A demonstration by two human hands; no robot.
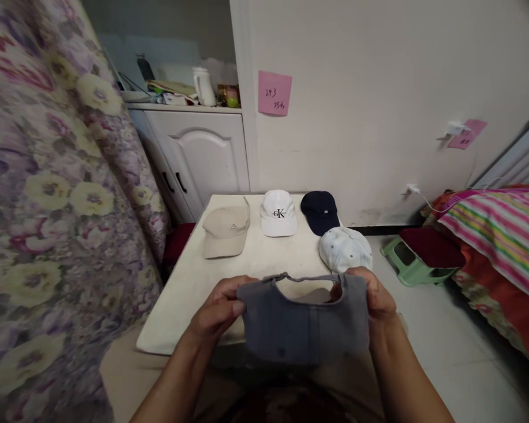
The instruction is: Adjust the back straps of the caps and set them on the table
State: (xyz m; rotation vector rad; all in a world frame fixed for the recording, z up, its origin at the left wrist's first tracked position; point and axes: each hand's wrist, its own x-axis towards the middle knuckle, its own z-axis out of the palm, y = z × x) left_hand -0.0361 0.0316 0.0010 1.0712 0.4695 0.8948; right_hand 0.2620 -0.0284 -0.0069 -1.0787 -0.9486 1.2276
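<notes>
Grey cap (291, 332) extends crosswise, crown down, clamped by left hand (223, 305) and right hand (378, 295).

Gray-blue baseball cap (282, 329), plain cloth, upside down: rim on top, rounded crown hanging below. Back side faces the wearer. Arched rear opening at the top, slightly right of the cap's middle, spanned by a thin strap (311, 277); small buckle (283, 275) at the strap's left end, strap fastened. Vertical seam runs down from the arch; one small dark eyelet low on the crown, lower part shadowed. Held raised at both sides, roughly level, over the table's (180, 311) near edge, well right of its near left corner.
</notes>
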